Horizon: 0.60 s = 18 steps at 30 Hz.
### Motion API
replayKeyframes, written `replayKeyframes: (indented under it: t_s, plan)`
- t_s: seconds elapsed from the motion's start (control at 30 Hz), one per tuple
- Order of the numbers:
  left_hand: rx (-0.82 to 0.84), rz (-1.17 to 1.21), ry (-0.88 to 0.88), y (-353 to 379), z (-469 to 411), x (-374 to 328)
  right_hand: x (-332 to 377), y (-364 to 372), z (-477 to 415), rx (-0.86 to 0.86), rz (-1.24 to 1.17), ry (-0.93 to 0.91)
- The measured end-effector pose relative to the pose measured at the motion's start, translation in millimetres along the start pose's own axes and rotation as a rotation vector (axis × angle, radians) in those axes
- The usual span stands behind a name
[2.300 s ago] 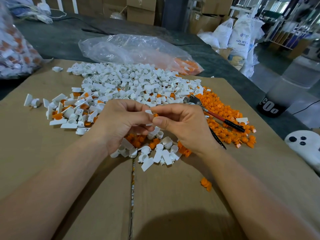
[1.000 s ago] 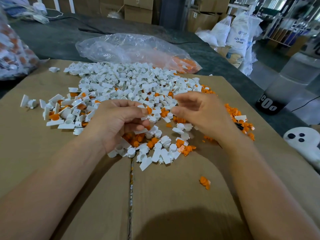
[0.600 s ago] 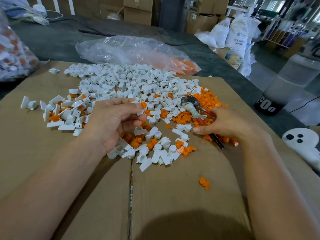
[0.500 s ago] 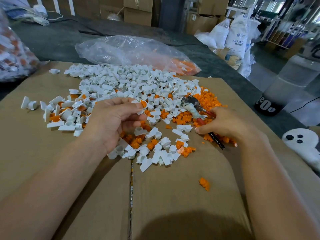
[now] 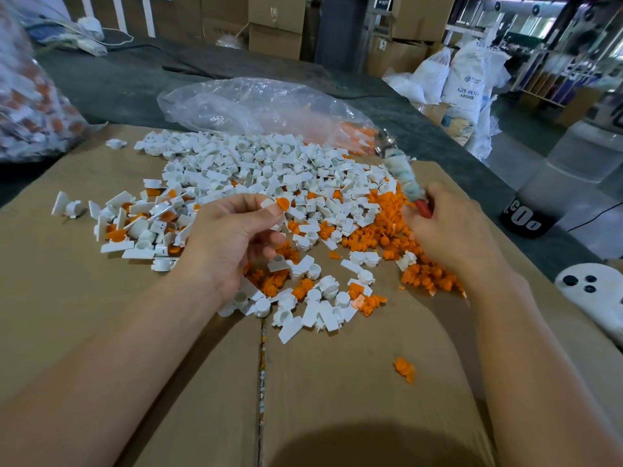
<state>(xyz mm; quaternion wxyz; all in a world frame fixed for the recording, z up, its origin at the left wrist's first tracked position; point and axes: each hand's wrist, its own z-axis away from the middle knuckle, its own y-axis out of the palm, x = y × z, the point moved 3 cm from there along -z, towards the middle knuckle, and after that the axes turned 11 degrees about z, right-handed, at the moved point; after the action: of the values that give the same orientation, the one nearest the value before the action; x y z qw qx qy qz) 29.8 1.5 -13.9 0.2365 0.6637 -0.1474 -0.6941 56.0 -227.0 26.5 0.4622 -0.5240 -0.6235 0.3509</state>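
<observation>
My left hand (image 5: 229,241) pinches a small white plastic piece with an orange insert (image 5: 281,204) between thumb and forefinger, above the heap. My right hand (image 5: 448,227) grips the red handles of a pair of pliers (image 5: 399,168), whose cloth-wrapped jaws point up and away, lifted off the cardboard. A wide heap of white plastic parts (image 5: 256,170) covers the middle of the cardboard sheet (image 5: 320,382). Orange plugs (image 5: 384,227) lie in a pile under and left of my right hand.
A clear plastic bag (image 5: 256,102) with orange parts lies behind the heap. Another filled bag (image 5: 30,106) stands at the far left. A white device (image 5: 593,294) sits at the right table edge. A lone orange plug (image 5: 404,369) lies near me. Boxes and sacks stand beyond.
My right hand reached to the pliers lying on the orange pile, closed on their handles and lifted them upright. My left hand keeps its pinch on the white and orange piece.
</observation>
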Motion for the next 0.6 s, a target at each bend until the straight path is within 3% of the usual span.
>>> replayKeyframes:
  t_s: [0.27, 0.6]
  plan:
    - [-0.038, 0.059, 0.066, 2, -3, -1, 39, 14, 19, 0.08, 0.002, -0.341]
    - [-0.063, 0.072, 0.124, 3, -3, -1, 48, 18, 26, 0.191, -0.056, -0.38]
